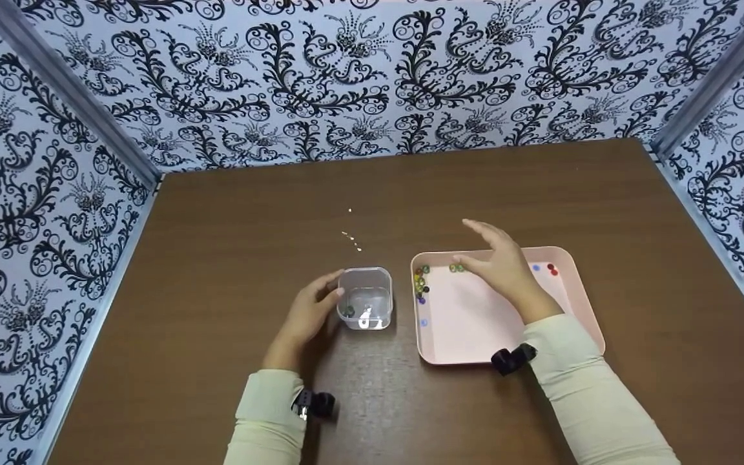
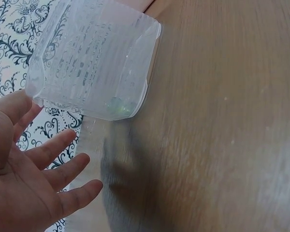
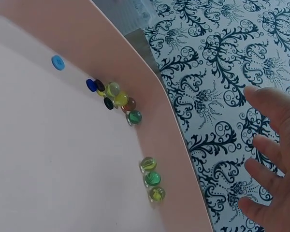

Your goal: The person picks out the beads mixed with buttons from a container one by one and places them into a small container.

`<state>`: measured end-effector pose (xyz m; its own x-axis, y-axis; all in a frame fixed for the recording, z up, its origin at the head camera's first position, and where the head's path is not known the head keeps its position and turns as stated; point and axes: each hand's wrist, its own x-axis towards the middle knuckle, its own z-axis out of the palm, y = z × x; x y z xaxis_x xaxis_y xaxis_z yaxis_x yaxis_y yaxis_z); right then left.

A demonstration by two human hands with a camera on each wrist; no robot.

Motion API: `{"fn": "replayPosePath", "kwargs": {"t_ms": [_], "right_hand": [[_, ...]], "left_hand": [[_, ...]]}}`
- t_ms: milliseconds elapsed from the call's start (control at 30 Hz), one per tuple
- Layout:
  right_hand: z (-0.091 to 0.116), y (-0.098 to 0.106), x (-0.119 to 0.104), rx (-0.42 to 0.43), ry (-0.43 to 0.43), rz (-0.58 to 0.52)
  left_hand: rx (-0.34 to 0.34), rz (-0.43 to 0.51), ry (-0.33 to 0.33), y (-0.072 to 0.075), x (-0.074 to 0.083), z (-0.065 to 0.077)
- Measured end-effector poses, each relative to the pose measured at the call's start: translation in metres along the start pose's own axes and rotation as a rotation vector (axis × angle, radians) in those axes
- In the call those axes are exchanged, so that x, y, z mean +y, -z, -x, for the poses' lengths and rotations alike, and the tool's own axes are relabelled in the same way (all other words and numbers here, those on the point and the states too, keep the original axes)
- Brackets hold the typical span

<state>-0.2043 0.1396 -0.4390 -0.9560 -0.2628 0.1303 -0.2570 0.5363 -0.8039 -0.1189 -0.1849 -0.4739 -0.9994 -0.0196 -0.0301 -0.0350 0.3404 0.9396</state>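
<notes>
A clear plastic container [image 1: 382, 290] stands on the table with a greenish marble [image 1: 349, 311] in its near left corner. My left hand [image 1: 310, 310] is at its left side, thumb near the rim. In the left wrist view the other fingers [image 2: 72, 195] are spread and hold nothing. My right hand [image 1: 504, 268] hovers over the far side of a pink tray [image 1: 475, 323], fingers extended and thumb apart, holding nothing. Glass marbles [image 3: 152, 179] and dark buttons [image 3: 108, 103] lie along the tray walls. A light blue button [image 3: 58, 62] sits apart from them.
Two red pieces [image 1: 552, 269] and a light blue piece [image 1: 536, 267] lie in the tray's far right part. The brown table [image 1: 249, 219] meets patterned walls [image 1: 359, 77] at the back and sides. Small bright reflections show beyond the container.
</notes>
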Motion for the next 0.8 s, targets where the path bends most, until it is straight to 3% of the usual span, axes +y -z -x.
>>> {"fn": "replayPosePath", "kwargs": {"t_ms": [400,467,633,700,800], "right_hand": [[-0.002,0.002,0.015,0.01,-0.052,-0.102],[-0.002,0.003,0.016,0.009,-0.058,-0.119],[-0.003,0.003,0.021,0.012,-0.06,-0.161],[-0.003,0.002,0.023,0.015,-0.06,-0.181],[-0.004,0.001,0.026,0.023,-0.066,-0.213]], "left_hand": [[-0.006,0.011,-0.008,0.0,-0.003,-0.001],[-0.013,0.011,-0.012,0.001,0.006,0.002],[-0.016,0.025,0.0,0.0,0.006,0.002],[-0.011,0.017,-0.004,0.0,-0.003,-0.001],[-0.009,0.004,-0.019,0.0,-0.004,-0.002]]}}
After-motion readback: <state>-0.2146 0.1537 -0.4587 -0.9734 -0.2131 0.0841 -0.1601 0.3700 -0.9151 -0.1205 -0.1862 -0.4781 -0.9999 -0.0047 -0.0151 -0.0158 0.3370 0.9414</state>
